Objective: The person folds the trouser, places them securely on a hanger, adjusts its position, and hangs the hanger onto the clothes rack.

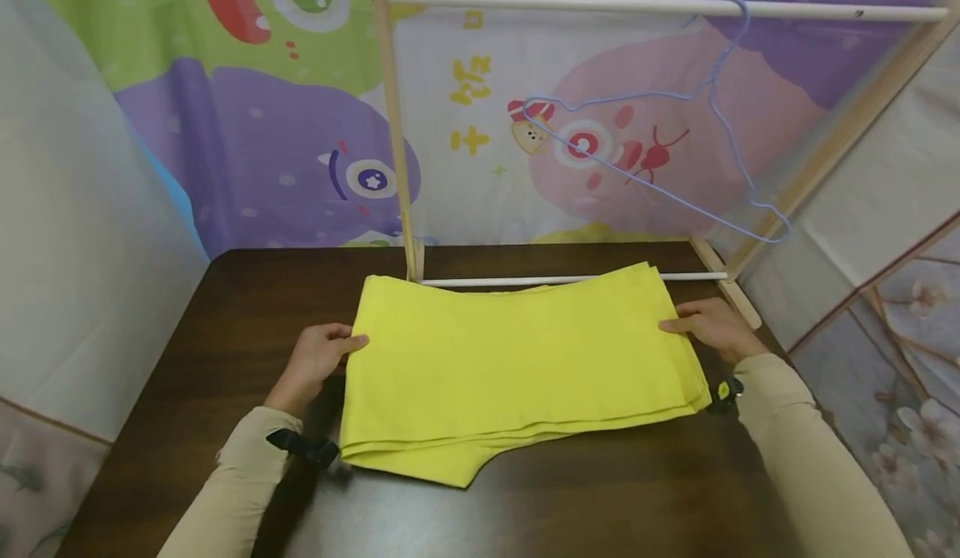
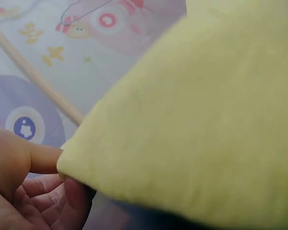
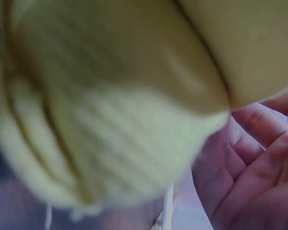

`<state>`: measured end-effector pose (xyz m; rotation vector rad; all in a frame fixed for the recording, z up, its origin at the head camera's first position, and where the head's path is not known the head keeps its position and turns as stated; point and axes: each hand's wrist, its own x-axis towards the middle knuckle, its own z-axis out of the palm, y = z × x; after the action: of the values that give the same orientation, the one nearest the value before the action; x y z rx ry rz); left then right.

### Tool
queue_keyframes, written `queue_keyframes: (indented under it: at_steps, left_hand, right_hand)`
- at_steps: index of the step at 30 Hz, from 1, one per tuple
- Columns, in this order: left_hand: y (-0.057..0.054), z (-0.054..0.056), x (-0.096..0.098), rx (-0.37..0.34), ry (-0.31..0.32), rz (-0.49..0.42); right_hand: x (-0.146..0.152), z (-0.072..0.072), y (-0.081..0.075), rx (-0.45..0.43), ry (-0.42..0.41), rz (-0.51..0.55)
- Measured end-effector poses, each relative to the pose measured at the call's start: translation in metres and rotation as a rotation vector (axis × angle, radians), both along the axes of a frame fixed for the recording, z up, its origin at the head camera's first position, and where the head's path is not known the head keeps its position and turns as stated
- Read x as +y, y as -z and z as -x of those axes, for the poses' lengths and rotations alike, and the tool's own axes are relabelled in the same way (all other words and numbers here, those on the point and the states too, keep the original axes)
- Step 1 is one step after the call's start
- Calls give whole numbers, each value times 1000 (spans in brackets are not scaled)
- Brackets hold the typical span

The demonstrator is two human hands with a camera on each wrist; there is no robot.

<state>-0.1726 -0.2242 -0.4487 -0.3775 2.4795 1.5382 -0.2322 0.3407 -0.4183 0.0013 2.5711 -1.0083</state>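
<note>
We've the folded yellow cloth (image 1: 510,358) over the mid. of the table (image 1: 585,500), its far side close to the far edge, by the low bar of the rack (image 1: 396,125); can't tell if it rests fully on the wood. Our left hand (image 1: 315,361) pinches its left side, thumb on top, fingers narrow; our right hand (image 1: 712,325) pinches the right side likewise, fingertips partly hidden. A loose flap pokes out toward the near edge, left of centre. Cloth's prob. light & soft, so it'd sag mid-span & the layers could slip apart; not fragile, prob. not v. slippery. Best hold, we'd say: both short ends, approx. halfway along, all layers b/w thumb & fingers. A blue hanger (image 1: 711,83) hangs off the rack's top rail.
</note>
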Motion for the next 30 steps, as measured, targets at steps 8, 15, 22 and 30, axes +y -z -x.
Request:
queue_keyframes:
  at_steps: [8, 15, 22, 30]
  left_hand:
    - [2, 8, -22, -37, 18, 32]
    - [12, 11, -27, -82, 6, 8]
    - [25, 11, -27, -79, 7, 34]
    - [34, 12, -26, -101, 24, 54]
  right_hand:
    - [-20, 12, 12, -14, 25, 28]
    - [-21, 20, 27, -36, 48, 20]
    - [-20, 18, 45, -53, 76, 40]
    - [-20, 13, 49, -76, 49, 27]
